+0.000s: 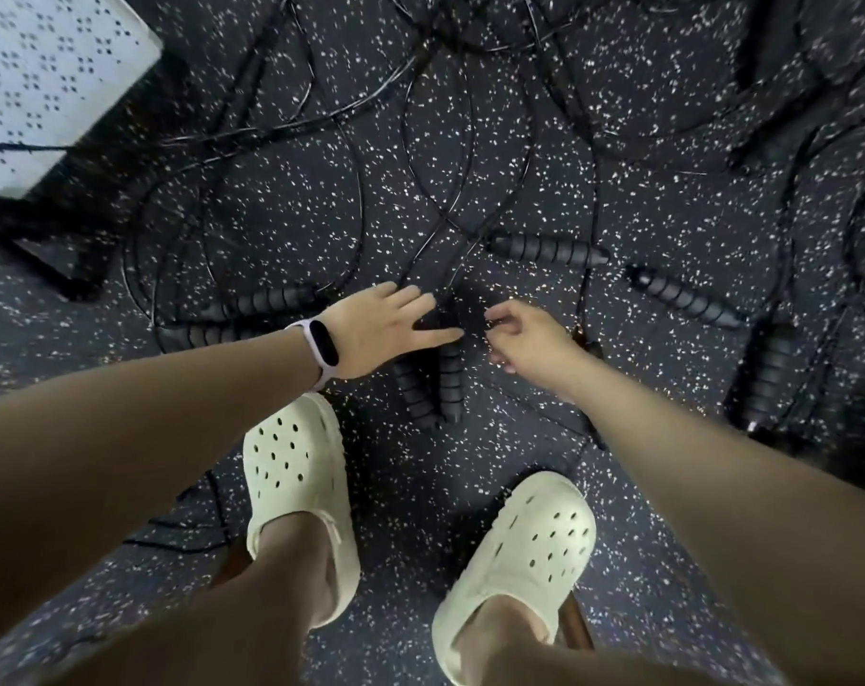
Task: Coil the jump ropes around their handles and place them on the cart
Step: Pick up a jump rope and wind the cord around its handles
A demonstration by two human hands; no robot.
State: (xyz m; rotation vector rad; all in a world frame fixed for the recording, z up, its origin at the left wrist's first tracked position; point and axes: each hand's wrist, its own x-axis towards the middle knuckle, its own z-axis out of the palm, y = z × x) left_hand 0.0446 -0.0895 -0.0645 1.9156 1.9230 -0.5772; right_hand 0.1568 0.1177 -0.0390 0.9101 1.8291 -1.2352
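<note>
Several black jump ropes lie tangled on the speckled floor, their thin cords (435, 190) looping toward the top. Two ribbed black handles (435, 383) lie side by side just in front of my feet. My left hand (390, 329), fingers straight and spread, hovers over the upper ends of that pair. My right hand (529, 339) is just right of them, fingers loosely curled and holding nothing. More ribbed handles lie at the left (262, 302), upper middle (549, 250) and right (683, 297). The white perforated cart shelf (49, 81) sits at the top left.
My two feet in pale clogs (296, 487) stand close below the handles. Another handle (767, 378) lies at the far right among cords. The cart's dark frame (74, 225) reaches the floor at the left. Cords cross most of the floor ahead.
</note>
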